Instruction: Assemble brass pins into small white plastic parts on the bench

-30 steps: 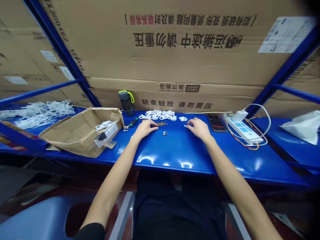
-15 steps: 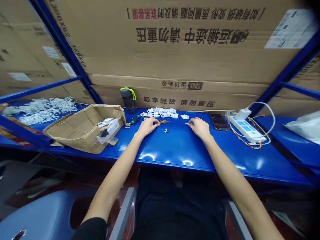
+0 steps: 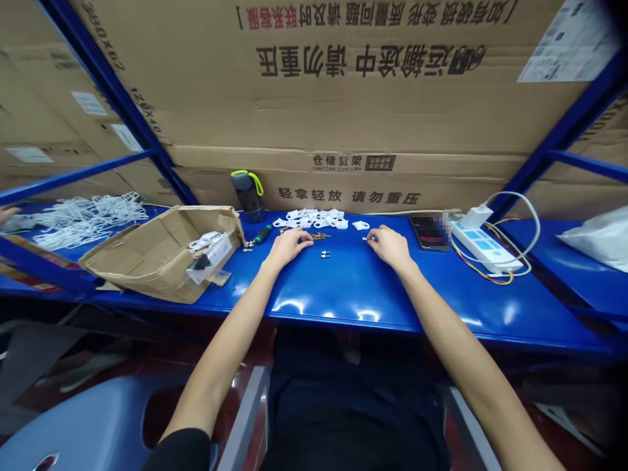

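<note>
My left hand (image 3: 289, 246) rests on the blue table with its fingers curled and the thumb close to the forefinger; whatever they hold, if anything, is hidden. Beside its fingertips lie several thin brass-coloured pieces (image 3: 322, 236). My right hand (image 3: 390, 246) pinches a small pale piece (image 3: 364, 239), too small to name. Between the hands sits a little pair of metal pins with a white body (image 3: 326, 254). Beyond them is a pile of white plastic ring-shaped parts (image 3: 314, 218), with one similar white part (image 3: 360, 226) lying apart, near my right hand.
An open cardboard box (image 3: 142, 261) with white parts stands at the left, near a green-handled screwdriver (image 3: 261, 233) and a dark bottle (image 3: 248, 199). To the right are a phone (image 3: 430, 233) and a power strip (image 3: 485, 248) with cables. White cords (image 3: 93, 219) lie far left, by another person's hand.
The view has shifted slightly. Both hands stay in nearly the same places, and the small parts on the table look unmoved.
</note>
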{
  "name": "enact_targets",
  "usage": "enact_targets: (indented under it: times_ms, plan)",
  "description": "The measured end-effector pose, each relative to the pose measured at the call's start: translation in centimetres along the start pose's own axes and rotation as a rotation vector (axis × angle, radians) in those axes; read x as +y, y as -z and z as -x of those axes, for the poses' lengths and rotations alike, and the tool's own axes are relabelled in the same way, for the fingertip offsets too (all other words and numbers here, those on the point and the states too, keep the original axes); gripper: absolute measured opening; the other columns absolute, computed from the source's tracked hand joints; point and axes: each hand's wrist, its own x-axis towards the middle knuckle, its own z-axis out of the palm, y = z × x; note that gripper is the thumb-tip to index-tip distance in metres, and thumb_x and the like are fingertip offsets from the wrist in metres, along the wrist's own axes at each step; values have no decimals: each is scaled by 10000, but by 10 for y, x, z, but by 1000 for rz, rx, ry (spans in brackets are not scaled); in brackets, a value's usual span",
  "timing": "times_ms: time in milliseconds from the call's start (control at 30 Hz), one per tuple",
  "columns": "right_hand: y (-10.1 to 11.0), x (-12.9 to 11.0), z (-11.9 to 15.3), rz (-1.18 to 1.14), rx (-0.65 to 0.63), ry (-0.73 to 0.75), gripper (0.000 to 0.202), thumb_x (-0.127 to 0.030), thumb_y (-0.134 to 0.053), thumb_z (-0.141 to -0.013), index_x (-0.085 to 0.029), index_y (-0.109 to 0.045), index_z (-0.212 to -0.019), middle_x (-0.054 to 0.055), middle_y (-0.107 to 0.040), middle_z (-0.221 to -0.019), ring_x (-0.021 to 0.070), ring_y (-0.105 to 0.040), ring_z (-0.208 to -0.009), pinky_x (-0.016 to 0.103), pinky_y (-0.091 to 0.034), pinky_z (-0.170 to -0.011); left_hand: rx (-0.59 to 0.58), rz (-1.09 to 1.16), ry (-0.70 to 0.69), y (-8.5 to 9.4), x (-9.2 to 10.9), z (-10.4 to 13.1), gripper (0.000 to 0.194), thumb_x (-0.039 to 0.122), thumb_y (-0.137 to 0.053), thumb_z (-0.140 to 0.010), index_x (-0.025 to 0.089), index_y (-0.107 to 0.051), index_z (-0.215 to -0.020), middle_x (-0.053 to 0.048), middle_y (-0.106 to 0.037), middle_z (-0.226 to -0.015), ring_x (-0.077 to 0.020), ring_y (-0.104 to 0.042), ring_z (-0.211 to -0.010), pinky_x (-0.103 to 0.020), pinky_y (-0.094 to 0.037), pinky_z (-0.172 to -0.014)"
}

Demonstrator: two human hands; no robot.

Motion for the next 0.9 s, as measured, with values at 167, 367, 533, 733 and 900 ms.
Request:
enact_targets:
  times_ms: [167, 367, 533, 733, 900]
  plan:
    - [-1, -1, 0, 8, 11, -6, 219, -286, -584, -1014, -258, -772, -1123, 83, -702, -1168, 230, -693, -1013, 273, -474, -778, 14, 30, 0, -2, -2, -1, 205, 397, -659, -977, 243, -793, -999, -54, -755, -1020, -253, -688, -978, -357, -514, -898]
    - [-5, 2, -1, 39, 29, -28, 211, -254, -581, -1009, -233, -776, -1088, 96, -705, -1166, 238, -697, -1022, 288, -481, -790, 18, 42, -21, -3, 1, 0, 194, 375, -649, -988, 255, -787, -1053, -46, -742, -977, -250, -688, -973, -345, -510, -883]
    - [-5, 2, -2, 39, 30, -13, 207, -263, -589, -1006, -235, -783, -1071, 93, -712, -1158, 240, -698, -1031, 288, -482, -783, 11, -3, -8, -2, 2, 0, 230, 407, -637, -997, 266, -803, -1071, -54, -742, -1013, -256, -686, -995, -346, -512, -902]
    - [-5, 0, -2, 34, 21, -24, 204, -299, -598, -1016, -238, -785, -1071, 91, -716, -1167, 236, -694, -1030, 286, -488, -798, -18, -5, -5, -4, -3, -2, 256, 421, -605, -1012, 249, -785, -1073, -58, -743, -1032, -259, -687, -1020, -357, -516, -909]
    - [-4, 0, -2, 34, 18, -28, 208, -300, -598, -1017, -238, -787, -1076, 94, -717, -1168, 226, -689, -1026, 272, -487, -804, -29, 8, -11, -6, -4, -2, 240, 419, -586, -1026, 234, -739, -1029, -53, -729, -1078, -248, -679, -1057, -354, -513, -918]
